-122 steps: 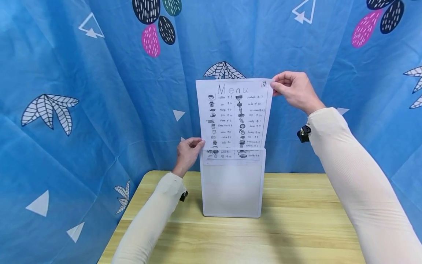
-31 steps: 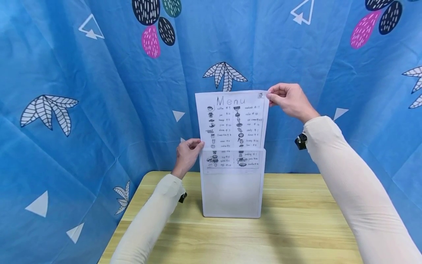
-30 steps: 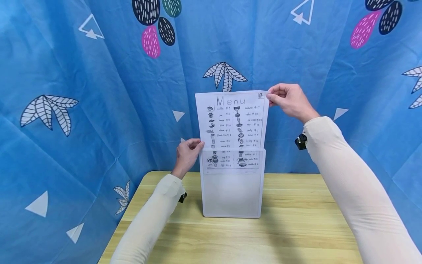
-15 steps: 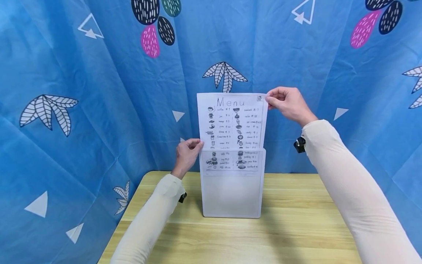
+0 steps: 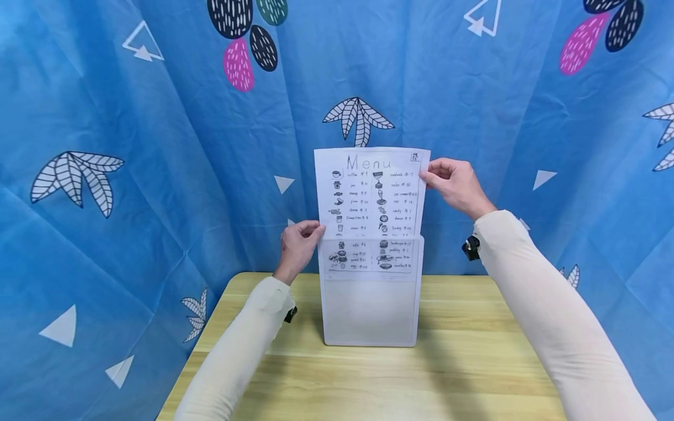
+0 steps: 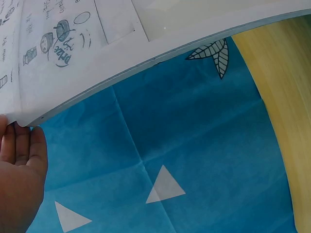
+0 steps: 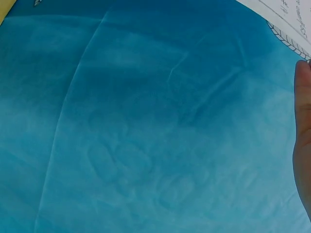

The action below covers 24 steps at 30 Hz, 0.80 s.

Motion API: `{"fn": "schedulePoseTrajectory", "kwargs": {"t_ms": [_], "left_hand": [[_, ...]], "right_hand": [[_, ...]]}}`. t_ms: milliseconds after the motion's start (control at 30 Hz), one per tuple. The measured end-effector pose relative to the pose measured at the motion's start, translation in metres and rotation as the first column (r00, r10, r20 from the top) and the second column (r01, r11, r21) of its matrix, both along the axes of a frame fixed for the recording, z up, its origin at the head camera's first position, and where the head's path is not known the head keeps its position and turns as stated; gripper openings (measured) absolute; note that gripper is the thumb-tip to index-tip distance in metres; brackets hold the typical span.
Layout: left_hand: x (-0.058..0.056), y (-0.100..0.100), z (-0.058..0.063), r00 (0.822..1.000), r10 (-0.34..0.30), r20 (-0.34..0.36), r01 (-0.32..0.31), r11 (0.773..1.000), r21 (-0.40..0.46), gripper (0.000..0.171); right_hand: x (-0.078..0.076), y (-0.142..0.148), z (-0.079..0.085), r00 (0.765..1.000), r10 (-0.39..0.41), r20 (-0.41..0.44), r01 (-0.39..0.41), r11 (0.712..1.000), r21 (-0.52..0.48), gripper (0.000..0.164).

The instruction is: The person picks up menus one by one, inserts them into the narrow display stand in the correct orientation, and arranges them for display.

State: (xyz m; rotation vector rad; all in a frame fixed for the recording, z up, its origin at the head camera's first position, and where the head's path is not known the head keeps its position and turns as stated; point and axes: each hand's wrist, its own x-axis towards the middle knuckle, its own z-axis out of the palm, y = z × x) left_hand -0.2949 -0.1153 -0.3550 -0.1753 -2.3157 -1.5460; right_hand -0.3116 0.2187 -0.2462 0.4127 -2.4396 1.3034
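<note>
A paper menu [image 5: 368, 193] with hand-drawn food pictures and prices stands partly inside a clear, white-edged sign holder [image 5: 371, 313]. Its lower part shows through the holder's front, and the upper part rises above the holder's top edge. My left hand [image 5: 297, 248] pinches the left side at the holder's top corner; in the left wrist view the fingers [image 6: 38, 150] sit behind that corner. My right hand [image 5: 458, 184] pinches the menu's right edge a little below its upper corner. Only a sliver of the right hand [image 7: 303, 131] shows in the right wrist view.
The sign holder stands upright on a light wooden table [image 5: 474, 351]. A blue patterned curtain [image 5: 158, 146] hangs behind the table and along its left side. Both forearms wear pale sleeves, with a small black device [image 5: 471, 248] at the right wrist.
The menu has slid down farther into the holder over the earlier frames. Lately my right hand has moved from its upper right corner lower along the right edge. The left hand has stayed put.
</note>
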Motion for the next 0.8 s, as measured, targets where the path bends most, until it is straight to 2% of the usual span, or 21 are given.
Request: {"fn": "schedulePoseTrajectory", "kwargs": {"t_ms": [167, 300, 400, 533, 700, 800], "left_hand": [[-0.001, 0.001, 0.005, 1.0, -0.003, 0.013, 0.003, 1.0, -0.011, 0.022], [-0.003, 0.002, 0.019, 1.0, -0.007, -0.014, 0.007, 1.0, -0.027, 0.023], [-0.007, 0.002, 0.037, 0.998, 0.006, -0.066, -0.008, 0.999, -0.034, 0.023], [-0.01, 0.003, 0.068, 0.99, 0.028, -0.136, -0.034, 0.998, -0.046, 0.025], [-0.012, 0.008, 0.105, 0.977, 0.051, -0.205, -0.063, 0.997, -0.051, 0.027], [-0.012, 0.011, 0.122, 0.968, 0.068, -0.242, -0.084, 0.995, -0.057, 0.027]], "right_hand": [[-0.002, 0.001, 0.001, 1.0, 0.005, -0.001, -0.005, 1.0, -0.003, 0.026], [-0.002, 0.002, 0.001, 1.0, 0.0, 0.0, 0.0, 1.0, -0.003, 0.025], [-0.001, 0.001, 0.002, 1.0, -0.003, -0.001, 0.003, 1.0, 0.0, 0.025], [-0.001, 0.001, 0.003, 1.0, -0.004, -0.006, 0.004, 1.0, 0.006, 0.026], [-0.001, 0.001, 0.004, 1.0, -0.011, -0.003, 0.011, 1.0, 0.002, 0.026], [-0.001, 0.001, 0.003, 1.0, -0.013, -0.003, 0.013, 1.0, 0.001, 0.026]]}}
